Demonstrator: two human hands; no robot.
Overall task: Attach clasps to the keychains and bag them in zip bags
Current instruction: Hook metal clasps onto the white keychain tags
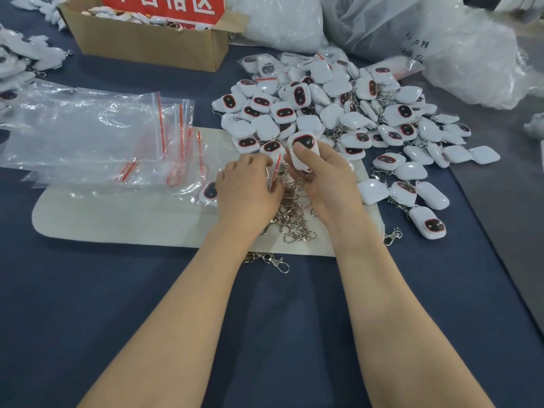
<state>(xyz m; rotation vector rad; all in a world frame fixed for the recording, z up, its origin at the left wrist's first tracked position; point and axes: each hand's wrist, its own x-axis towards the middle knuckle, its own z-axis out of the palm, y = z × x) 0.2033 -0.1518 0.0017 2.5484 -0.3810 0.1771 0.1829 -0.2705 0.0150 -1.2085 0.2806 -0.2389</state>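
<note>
Head view: the right hand (pixel 323 184) gripped a white keychain (pixel 304 140) in curled fingers over the clasp pile (pixel 294 222); the left hand (pixel 247 189) had its fingers curled, contents indiscernible. Clasp attachment seemed underway; hooking next required ring alignment.

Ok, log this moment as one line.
right hand: holds keychain | left hand: at zip bag, grip unclear | clasps: piled beneath hands | loose keychains: heaped beyond
</note>
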